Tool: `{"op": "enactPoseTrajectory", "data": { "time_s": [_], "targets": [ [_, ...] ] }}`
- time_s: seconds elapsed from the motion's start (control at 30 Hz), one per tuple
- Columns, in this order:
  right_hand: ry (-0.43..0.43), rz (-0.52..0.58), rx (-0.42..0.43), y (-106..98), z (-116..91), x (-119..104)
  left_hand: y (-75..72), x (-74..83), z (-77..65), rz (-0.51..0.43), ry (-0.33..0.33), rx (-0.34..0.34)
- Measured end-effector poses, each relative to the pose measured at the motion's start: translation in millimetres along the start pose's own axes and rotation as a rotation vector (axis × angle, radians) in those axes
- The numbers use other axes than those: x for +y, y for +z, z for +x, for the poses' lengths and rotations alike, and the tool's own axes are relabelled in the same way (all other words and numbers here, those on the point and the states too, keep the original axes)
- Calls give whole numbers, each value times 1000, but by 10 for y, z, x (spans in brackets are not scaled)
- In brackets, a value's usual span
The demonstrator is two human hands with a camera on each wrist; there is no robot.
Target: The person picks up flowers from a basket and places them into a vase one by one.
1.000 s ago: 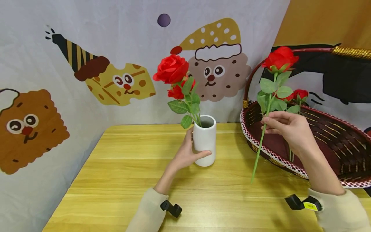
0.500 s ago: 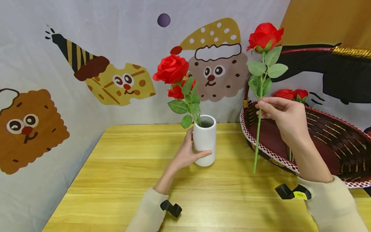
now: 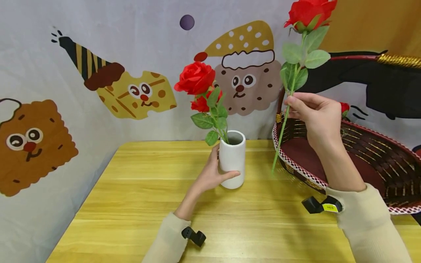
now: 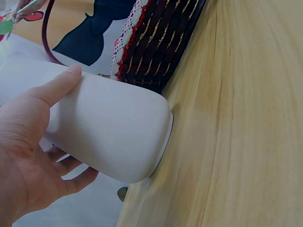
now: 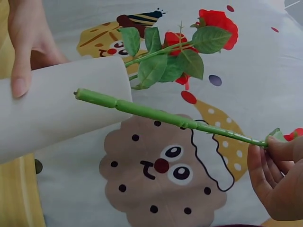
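Note:
A white vase [image 3: 232,160] stands upright on the wooden table, and my left hand [image 3: 215,171] holds it round the side, thumb across the front. Red roses [image 3: 195,78] with green leaves lean to the left out of its mouth. In the air above the basket's left rim, my right hand [image 3: 317,117] pinches the green stem of a single red rose [image 3: 310,14] between thumb and fingers. The stem's lower end [image 5: 94,98] hangs free, to the right of the vase and apart from it. The left wrist view shows the vase's base [image 4: 161,146] on the tabletop.
A dark woven basket [image 3: 371,142] with white-and-red trim and a tall handle stands at the right. Part of another red rose [image 3: 344,108] shows behind my right hand. A cloth [image 3: 148,36] printed with cartoon food hangs behind the table [image 3: 138,204].
My right hand has lifted the rose up and leftward, away from the basket's inside. The stem end has moved up and nearer to the vase. My left hand and the vase have stayed put.

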State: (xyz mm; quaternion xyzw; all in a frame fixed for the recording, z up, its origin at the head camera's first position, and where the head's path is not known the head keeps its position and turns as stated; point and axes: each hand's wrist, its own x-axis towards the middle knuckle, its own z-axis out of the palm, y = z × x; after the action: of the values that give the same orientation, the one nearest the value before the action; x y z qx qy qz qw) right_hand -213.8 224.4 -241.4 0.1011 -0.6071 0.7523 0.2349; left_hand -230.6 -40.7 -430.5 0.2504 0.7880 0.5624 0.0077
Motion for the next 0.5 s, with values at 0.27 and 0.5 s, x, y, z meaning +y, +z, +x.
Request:
{"op": "enactPoseTrajectory", "data": {
  "time_s": [0.27,0.5],
  "targets": [
    [-50,117,7,148,115,-68,-1,1,-6,-9,10,10],
    [-133,231,34,254,216,-92,2,3,3,-4,4,6]
  ]
}}
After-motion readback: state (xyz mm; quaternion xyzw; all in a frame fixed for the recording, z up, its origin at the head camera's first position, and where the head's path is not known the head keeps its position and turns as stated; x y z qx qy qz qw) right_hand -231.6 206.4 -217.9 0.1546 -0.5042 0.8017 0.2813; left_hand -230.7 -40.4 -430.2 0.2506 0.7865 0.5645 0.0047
